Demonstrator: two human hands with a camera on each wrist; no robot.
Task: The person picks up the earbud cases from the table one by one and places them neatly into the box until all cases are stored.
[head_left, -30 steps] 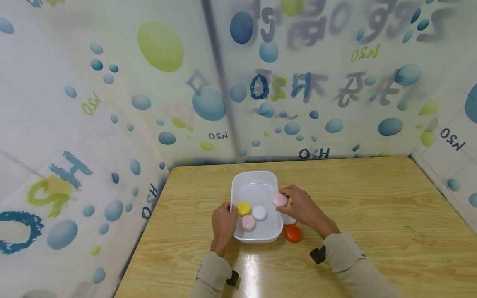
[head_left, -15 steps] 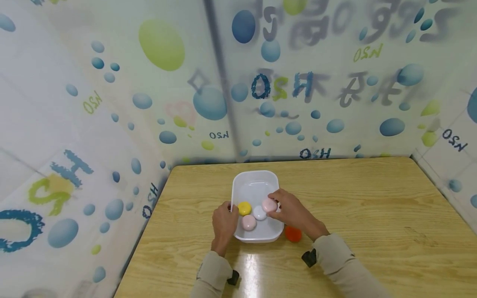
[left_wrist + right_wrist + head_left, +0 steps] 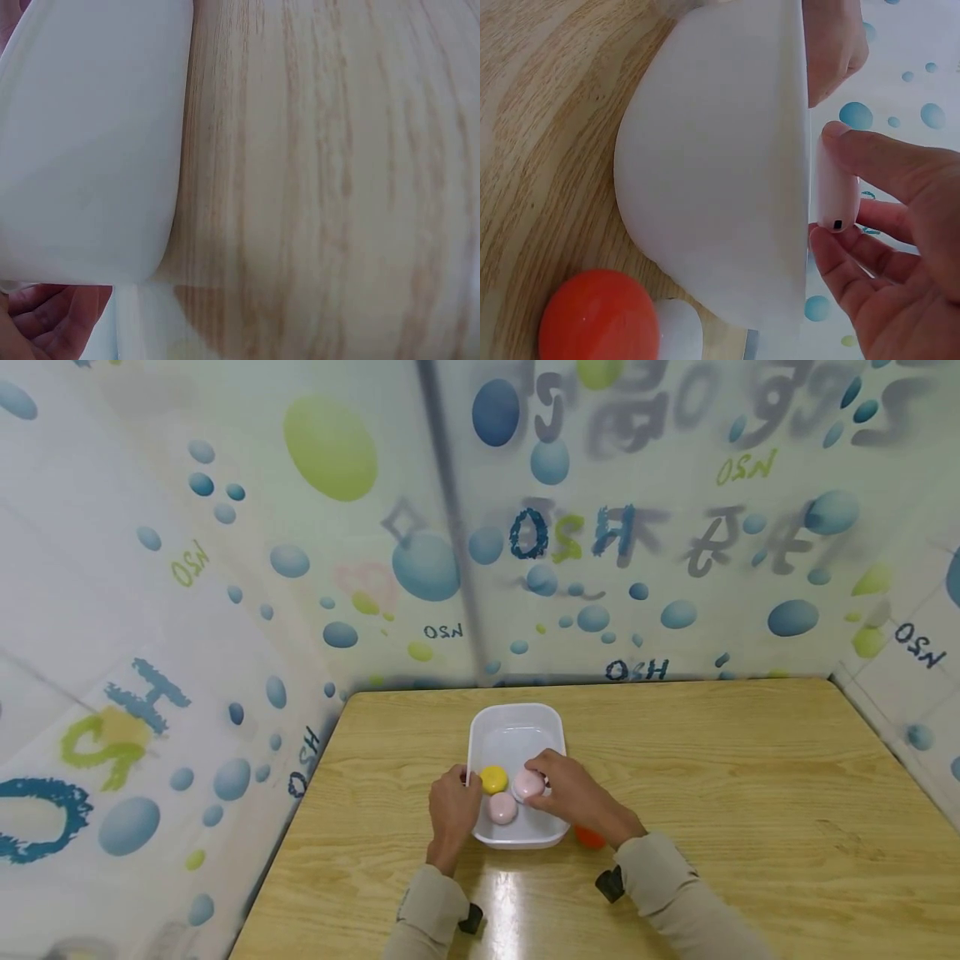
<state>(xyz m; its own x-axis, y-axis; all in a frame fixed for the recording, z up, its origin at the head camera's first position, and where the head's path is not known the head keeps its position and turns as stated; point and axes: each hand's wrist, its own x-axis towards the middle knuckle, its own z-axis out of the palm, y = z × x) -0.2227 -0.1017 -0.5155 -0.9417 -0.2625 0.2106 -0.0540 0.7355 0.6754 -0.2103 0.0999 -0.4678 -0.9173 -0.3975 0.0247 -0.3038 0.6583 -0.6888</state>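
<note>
A white rectangular tub (image 3: 516,735) stands on the table. My left hand (image 3: 453,806) grips its left rim. Inside the tub's space, my right hand (image 3: 566,789) pinches a smooth pink round disc (image 3: 529,783) between thumb and fingertips. In the right wrist view, that disc, marked by a small black square, shows beyond the rim in the right hand (image 3: 900,232). A yellow disc (image 3: 493,779) and another pink disc (image 3: 502,808) lie in the tub; a white one there is mostly hidden under the held disc. The left wrist view shows the tub's outer wall (image 3: 97,150).
A red disc (image 3: 598,319) lies on the table beside the tub's right side, with a white rounded piece (image 3: 679,330) next to it. The wooden table (image 3: 712,760) meets a patterned wall covering (image 3: 675,568) at the back and left.
My right hand has carried the pink disc leftward from over the tub's right rim to above the white disc inside. The left hand keeps its hold on the rim.
</note>
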